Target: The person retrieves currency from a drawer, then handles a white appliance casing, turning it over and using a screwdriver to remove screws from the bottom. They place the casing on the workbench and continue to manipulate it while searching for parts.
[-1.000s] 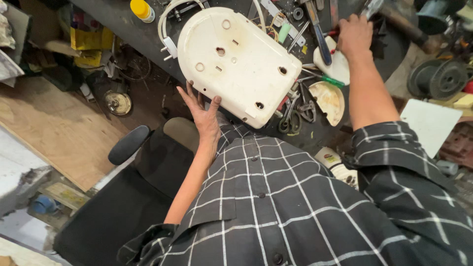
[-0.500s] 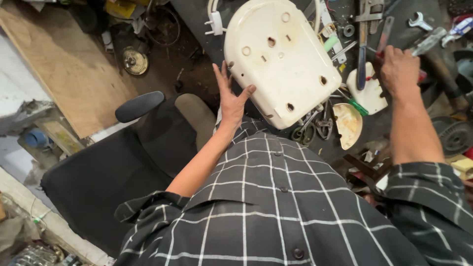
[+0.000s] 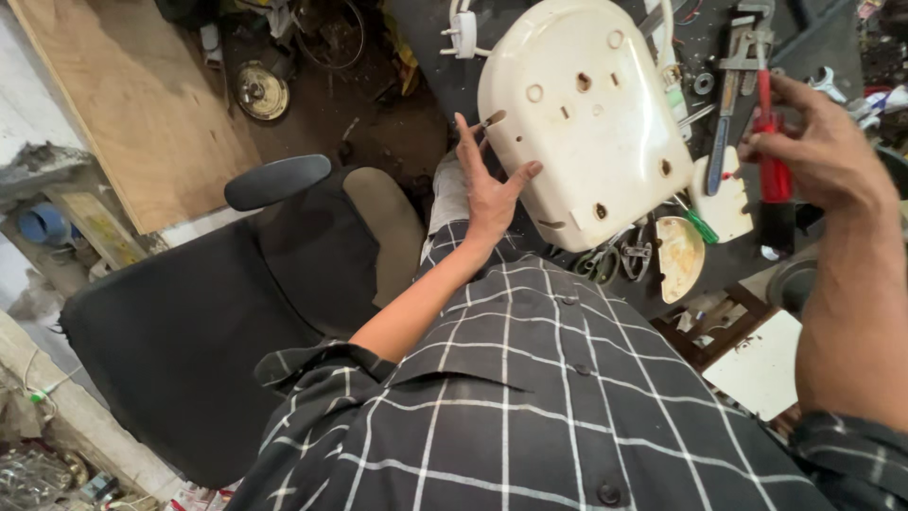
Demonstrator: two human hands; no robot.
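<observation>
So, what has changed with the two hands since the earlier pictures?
The right hand has lifted off the cluttered workbench and now holds a red-handled screwdriver, which it took from among the tools. The left hand stays pressed against the edge of the cream plastic appliance base, which remains underside up.

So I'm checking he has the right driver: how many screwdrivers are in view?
2. A red-handled screwdriver is in the right hand; a green-handled one lies on the bench beside the white plastic cover. Clutter may hide more.
</observation>
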